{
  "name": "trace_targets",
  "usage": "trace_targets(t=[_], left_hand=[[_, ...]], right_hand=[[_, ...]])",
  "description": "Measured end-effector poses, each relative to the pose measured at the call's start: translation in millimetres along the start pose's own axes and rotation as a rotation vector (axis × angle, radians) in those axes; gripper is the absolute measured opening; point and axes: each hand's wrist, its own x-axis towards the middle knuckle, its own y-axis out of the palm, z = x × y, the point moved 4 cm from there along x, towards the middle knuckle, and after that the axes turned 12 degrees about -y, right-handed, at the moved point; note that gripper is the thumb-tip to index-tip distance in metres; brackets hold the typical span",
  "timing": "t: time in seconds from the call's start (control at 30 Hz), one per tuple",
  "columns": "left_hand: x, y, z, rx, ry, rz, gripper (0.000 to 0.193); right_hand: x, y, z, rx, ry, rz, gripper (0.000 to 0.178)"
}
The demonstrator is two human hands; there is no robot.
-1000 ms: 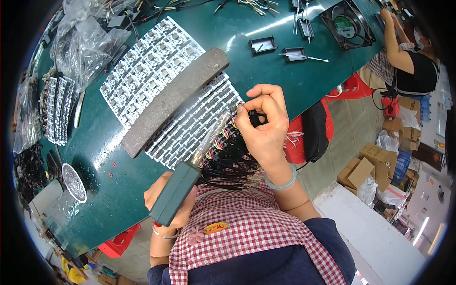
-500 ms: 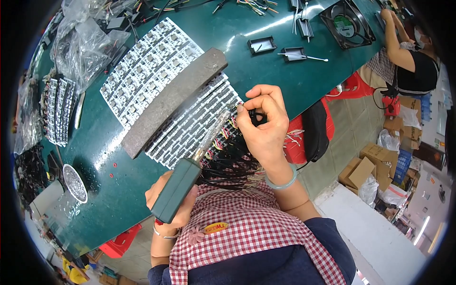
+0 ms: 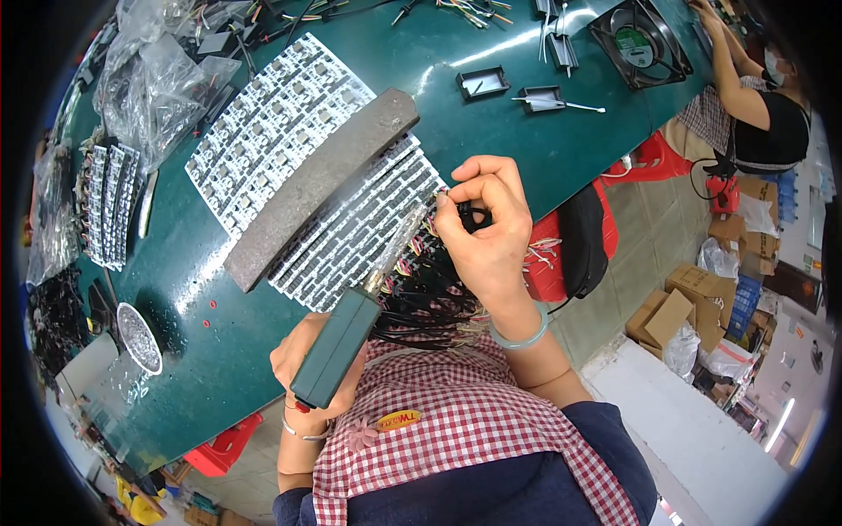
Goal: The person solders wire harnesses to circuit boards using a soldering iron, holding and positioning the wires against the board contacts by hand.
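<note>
- Left hand [image 3: 296, 352], at 7 o'clock from centre: forearm raised from the lower edge, fingers wrapped around the green handle of a heated-tip-style tool [image 3: 337, 347]; the grip is closed firmly on it.
- Tool: handle slanted, its metal shaft pointing to 1 o'clock, along the lower edge of the layered circuit boards [image 3: 355, 230].
- Right hand [image 3: 493, 232], at 2 o'clock: wrist bent, pale bangle [image 3: 526, 337] below it, thumb and index finger pinched together on a black wire [image 3: 478, 217]; the remaining fingers curl above.
- Circuit boards: at 10 o'clock, lying on the green tabletop [image 3: 395, 61] beneath a curved grey bar [image 3: 326, 186], which covers their middle band.
- Wire bundle [image 3: 421, 309]: dark leads with coloured ends, spreading from the boards' edge to 6 o'clock, over the checked apron [image 3: 438, 403].
- Hidden or unclear: most left fingers pass behind the handle; the tool's tip blurs among the wires near the right fingertips, and contact cannot be judged; the seated co-worker's hands [image 3: 702, 10], at 2 o'clock, are partly cut off.
</note>
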Motion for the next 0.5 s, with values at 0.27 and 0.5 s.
trace_targets(t=[0.27, 0.5], left_hand=[[-24, 0, 24, -0.065, -0.067, -0.159, 0.03], [-21, 1, 21, -0.064, -0.101, -0.105, 0.033]], right_hand=[[0, 0, 0, -0.007, -0.008, 0.007, 0.013], [0, 0, 0, -0.02, -0.009, 0.014, 0.012]])
